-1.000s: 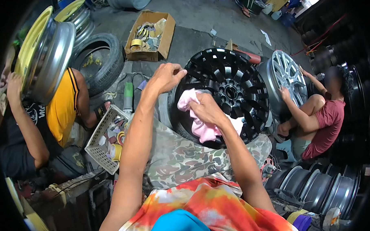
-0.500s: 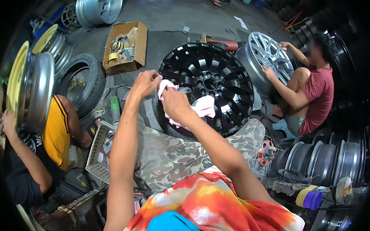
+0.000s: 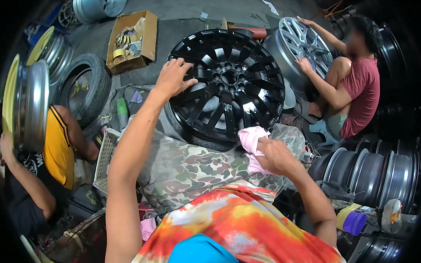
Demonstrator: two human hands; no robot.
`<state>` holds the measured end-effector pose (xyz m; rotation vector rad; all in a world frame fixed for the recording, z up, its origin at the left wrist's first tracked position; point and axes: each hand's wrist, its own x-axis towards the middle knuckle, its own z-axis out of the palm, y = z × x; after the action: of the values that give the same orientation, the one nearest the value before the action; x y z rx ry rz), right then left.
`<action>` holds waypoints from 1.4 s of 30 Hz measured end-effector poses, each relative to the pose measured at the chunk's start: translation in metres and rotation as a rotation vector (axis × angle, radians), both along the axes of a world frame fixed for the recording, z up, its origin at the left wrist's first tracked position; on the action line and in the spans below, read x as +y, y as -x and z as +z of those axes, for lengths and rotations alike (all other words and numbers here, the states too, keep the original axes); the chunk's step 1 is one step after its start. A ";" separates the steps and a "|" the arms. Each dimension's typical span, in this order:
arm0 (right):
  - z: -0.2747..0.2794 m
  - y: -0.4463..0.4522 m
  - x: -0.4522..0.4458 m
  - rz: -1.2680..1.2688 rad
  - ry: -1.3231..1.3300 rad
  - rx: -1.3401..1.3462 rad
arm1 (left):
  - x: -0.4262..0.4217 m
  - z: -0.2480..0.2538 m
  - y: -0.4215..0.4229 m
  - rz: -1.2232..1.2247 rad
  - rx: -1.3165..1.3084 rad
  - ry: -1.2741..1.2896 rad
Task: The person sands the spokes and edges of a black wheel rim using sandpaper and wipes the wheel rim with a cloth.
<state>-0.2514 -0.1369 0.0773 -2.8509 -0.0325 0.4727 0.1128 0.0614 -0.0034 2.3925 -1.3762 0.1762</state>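
A glossy black wheel rim (image 3: 228,76) leans in front of my knees, its many spokes facing up toward me. My left hand (image 3: 176,78) rests on the rim's left edge, fingers spread and holding nothing. In my right hand (image 3: 279,155) a pink cloth (image 3: 253,141) is bunched, close to the rim's lower right edge and above my camouflage trousers (image 3: 190,165). Beneath the black rim a tyre-like dark edge shows; most of it is hidden.
At the right a person in a red shirt (image 3: 361,97) holds a silver rim (image 3: 304,49). At the left another person grips a yellow-faced rim (image 3: 11,103). A cardboard box (image 3: 149,36), a tyre (image 3: 100,88), a plastic basket (image 3: 102,162) and several stacked rims (image 3: 369,176) stand around.
My right hand has carried the pink cloth from the rim's left side to its lower right edge. My left hand has opened out on the rim's left edge. The view has shifted slightly.
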 end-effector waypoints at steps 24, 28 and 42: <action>-0.061 -0.144 -0.039 -0.016 -0.076 -0.373 | -0.019 0.008 0.006 0.093 -0.134 0.097; -0.032 -0.091 0.023 -0.486 -0.263 -0.066 | -0.026 0.012 0.001 0.110 0.020 0.076; -0.041 0.019 -0.013 -0.235 -0.061 -0.194 | -0.008 0.011 -0.009 0.336 -0.074 0.034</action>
<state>-0.2700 -0.1499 0.0366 -2.7824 0.2451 0.1435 0.1222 0.0531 0.0076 2.5955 -0.9815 0.3767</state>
